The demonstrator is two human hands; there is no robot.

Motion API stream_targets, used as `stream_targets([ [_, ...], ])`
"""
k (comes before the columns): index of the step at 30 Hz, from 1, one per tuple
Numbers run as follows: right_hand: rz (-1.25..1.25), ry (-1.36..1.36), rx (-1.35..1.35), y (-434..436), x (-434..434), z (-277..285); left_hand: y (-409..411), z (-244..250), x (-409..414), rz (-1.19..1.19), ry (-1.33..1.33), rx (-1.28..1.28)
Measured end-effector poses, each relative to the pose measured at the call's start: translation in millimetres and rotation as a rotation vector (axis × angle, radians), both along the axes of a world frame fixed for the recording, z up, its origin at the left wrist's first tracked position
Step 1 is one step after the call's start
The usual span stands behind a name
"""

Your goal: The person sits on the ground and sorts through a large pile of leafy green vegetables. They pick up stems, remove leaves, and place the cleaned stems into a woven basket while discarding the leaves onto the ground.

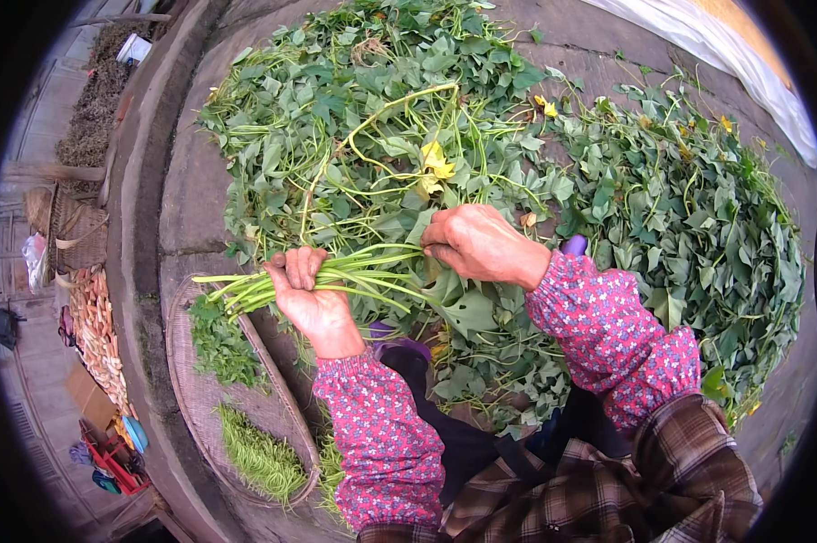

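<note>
My left hand is closed around a bunch of long green leaf stalks, whose cut ends stick out to the left over a woven bamboo tray. To its right, my right hand has thumb and fingertips pinched together at the leafy end of the stalks; a broad green leaf hangs just below it. Whether the fingertips grip a stalk or a leaf, I cannot tell. Beneath and beyond both hands spreads a large heap of leafy green vines, with a few yellow leaves on top.
The woven bamboo tray at the lower left bears leafy tips and a pile of green stalks. Another leaf heap lies right. Beyond a concrete ledge are corn cobs, a wicker basket and a red crate.
</note>
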State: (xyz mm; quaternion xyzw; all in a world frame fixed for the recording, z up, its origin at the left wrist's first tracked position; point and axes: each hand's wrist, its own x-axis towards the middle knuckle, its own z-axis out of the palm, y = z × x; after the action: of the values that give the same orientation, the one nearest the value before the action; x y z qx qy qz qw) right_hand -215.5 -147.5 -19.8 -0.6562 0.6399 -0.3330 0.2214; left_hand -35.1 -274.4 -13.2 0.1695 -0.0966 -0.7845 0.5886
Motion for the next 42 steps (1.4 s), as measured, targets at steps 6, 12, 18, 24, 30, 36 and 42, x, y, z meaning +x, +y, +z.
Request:
stream_targets([
  [6, -0.029, -0.024, -0.153, 1, 3, 2, -3, 2, 6, -0.048, 0.051, -0.028],
  [12, -0.798, -0.995, -0.034, -2, -56, 11, 7, 7, -5, -0.241, 0.238, 0.019],
  [18, 0.178, -0.637, 0.214, -4, -34, 12, 13, 3, -8, -0.366, 0.262, 0.061],
  [24, 0.455, -0.633, 0.416, -10, -6, 9, 12, 6, -9, -0.355, 0.313, 0.113],
  [30, 0.255, -0.349, 0.07, -7, -3, -8, 13, 6, -7, -0.348, 0.247, 0.092],
  [36, -0.403, -0.05, -0.077, -13, -6, -10, 9, 5, -1, -0.316, 0.264, 0.088],
  [42, -0.058, -0.416, 0.138, 7, -48, 16, -5, -2, 16, -0.147, 0.288, 0.115],
])
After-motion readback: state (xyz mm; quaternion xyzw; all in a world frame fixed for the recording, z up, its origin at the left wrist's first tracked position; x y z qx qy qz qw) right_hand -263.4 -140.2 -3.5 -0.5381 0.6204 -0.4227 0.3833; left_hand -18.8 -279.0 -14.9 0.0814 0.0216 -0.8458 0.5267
